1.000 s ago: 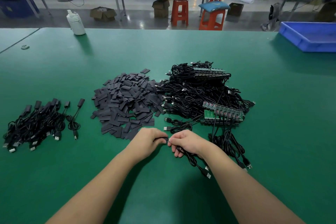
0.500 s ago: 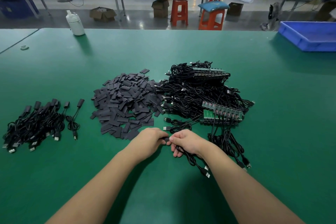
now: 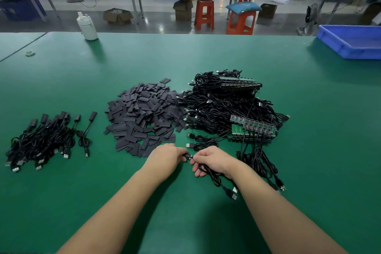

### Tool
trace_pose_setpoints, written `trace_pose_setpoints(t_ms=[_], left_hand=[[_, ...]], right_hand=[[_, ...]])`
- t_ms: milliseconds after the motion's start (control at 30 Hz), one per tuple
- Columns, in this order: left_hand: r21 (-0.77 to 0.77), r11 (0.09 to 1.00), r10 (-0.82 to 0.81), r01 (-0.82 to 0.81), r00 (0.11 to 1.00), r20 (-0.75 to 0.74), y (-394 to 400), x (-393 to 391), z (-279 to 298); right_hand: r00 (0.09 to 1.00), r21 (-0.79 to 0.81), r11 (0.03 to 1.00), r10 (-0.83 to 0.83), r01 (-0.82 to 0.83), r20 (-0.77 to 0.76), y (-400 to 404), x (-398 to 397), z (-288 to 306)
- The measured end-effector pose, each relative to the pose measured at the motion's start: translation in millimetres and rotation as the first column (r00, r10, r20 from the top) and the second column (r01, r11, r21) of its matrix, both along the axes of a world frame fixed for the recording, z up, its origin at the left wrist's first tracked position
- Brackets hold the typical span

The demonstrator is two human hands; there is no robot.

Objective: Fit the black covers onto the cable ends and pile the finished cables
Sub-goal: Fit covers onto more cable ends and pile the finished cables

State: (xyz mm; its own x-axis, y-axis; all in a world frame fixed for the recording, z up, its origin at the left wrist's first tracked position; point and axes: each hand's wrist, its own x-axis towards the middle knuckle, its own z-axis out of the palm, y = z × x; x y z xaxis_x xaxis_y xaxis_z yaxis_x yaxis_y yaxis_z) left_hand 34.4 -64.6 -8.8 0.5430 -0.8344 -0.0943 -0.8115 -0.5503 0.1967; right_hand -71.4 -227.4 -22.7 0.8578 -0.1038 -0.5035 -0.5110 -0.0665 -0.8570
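Observation:
My left hand and my right hand meet near the front middle of the green table. Between them a small black cover shows, gripped by my left fingers. My right hand pinches the end of a black cable, which trails toward me to a USB plug. A heap of flat black covers lies just beyond my hands. Right of it sits a tangle of unfinished cables with green circuit boards. The finished cables are piled at the left.
A white bottle stands at the far left edge of the table, and a blue bin at the far right. Loose cables lie right of my right forearm. Red stools and cardboard boxes stand on the floor beyond.
My hands have stayed in the same spot, working the cover against the cable end. The piles have not moved.

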Motion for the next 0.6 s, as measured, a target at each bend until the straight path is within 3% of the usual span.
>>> trace_pose_setpoints(t_ms=[367,600], left_hand=[[0.150,0.986,-0.086,0.070,0.991,0.103,-7,-4,1],[0.247,0.968,-0.068,0.032,0.988,0.138,-11,-15,1]], right_hand=[[1.000,-0.029,1.000,-0.009,0.010,0.007,2,-1,3],[1.000,-0.044,0.999,-0.006,0.007,0.019,3,-2,5]])
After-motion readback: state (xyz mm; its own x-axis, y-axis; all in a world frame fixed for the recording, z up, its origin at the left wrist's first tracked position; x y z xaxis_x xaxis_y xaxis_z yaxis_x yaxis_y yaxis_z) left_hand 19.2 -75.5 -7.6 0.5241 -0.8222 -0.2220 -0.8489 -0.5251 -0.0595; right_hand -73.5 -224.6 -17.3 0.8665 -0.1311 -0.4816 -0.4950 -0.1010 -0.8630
